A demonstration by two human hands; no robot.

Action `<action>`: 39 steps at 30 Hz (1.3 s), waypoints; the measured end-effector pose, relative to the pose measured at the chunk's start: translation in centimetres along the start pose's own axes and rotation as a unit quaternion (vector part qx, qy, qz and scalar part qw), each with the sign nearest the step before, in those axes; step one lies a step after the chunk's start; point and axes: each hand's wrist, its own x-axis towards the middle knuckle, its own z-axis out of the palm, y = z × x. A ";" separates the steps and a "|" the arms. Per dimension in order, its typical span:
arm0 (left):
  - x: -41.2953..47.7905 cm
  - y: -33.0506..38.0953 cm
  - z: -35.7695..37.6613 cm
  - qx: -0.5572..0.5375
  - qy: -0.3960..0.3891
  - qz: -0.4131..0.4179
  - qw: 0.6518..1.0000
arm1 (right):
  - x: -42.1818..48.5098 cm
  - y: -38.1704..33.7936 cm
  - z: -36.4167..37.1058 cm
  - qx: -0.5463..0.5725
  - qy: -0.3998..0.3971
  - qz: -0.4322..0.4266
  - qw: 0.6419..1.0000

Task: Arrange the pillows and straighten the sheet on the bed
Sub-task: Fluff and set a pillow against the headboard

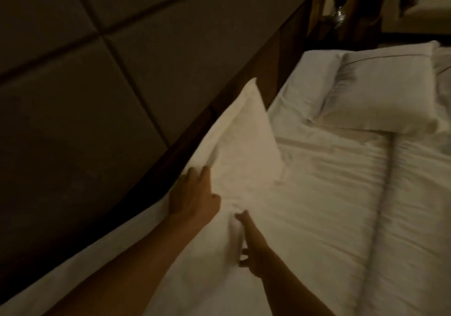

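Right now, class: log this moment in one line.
left hand: on near pillow | right hand: pinching it | far pillow: flat | sheet: wrinkled

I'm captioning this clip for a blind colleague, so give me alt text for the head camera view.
Two bare hands work a white pillow at the head of a dim bed: the left hand lies on its edge by the padded headboard, and the right hand pinches its fabric. A second pillow lies farther along on the wrinkled white sheet.
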 end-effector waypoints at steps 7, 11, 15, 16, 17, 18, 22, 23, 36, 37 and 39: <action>-2.6 -5.4 5.7 0.037 -0.146 -0.081 0.985 | 0.3 0.5 2.8 -0.109 -0.075 0.003 0.991; -1.7 -0.1 5.2 0.041 -0.130 -0.062 0.989 | -2.1 -2.2 -3.2 -0.112 -0.041 -0.026 0.993; -2.4 12.0 6.7 -0.015 -0.205 0.039 0.978 | -6.9 -5.3 -14.7 -0.157 0.059 -0.054 0.984; -2.7 14.9 7.1 -0.024 -0.217 0.058 0.974 | -8.0 -5.9 -17.4 -0.170 0.081 -0.059 0.980; -3.1 17.1 7.3 -0.039 -0.227 0.074 0.970 | -9.0 -6.6 -19.3 -0.185 0.102 -0.057 0.976; -4.0 21.4 7.8 -0.059 -0.241 0.106 0.963 | -10.9 -6.9 -23.1 -0.201 0.135 -0.051 0.969; -9.6 38.8 9.2 -0.142 -0.300 0.198 0.922 | -20.0 -6.3 -39.9 -0.265 0.270 -0.004 0.926; -11.4 42.4 9.5 -0.153 -0.311 0.213 0.913 | -22.1 -5.4 -43.9 -0.283 0.306 0.006 0.909; -21.8 58.6 25.3 -0.167 -0.286 0.083 0.940 | -24.9 15.0 -69.1 -0.076 0.442 0.055 0.892; -21.6 58.5 26.3 -0.191 -0.283 0.063 0.938 | -24.0 16.0 -69.3 -0.046 0.447 0.046 0.892; -20.8 58.2 27.2 -0.231 -0.283 0.042 0.930 | -22.7 17.0 -69.5 0.009 0.463 0.015 0.886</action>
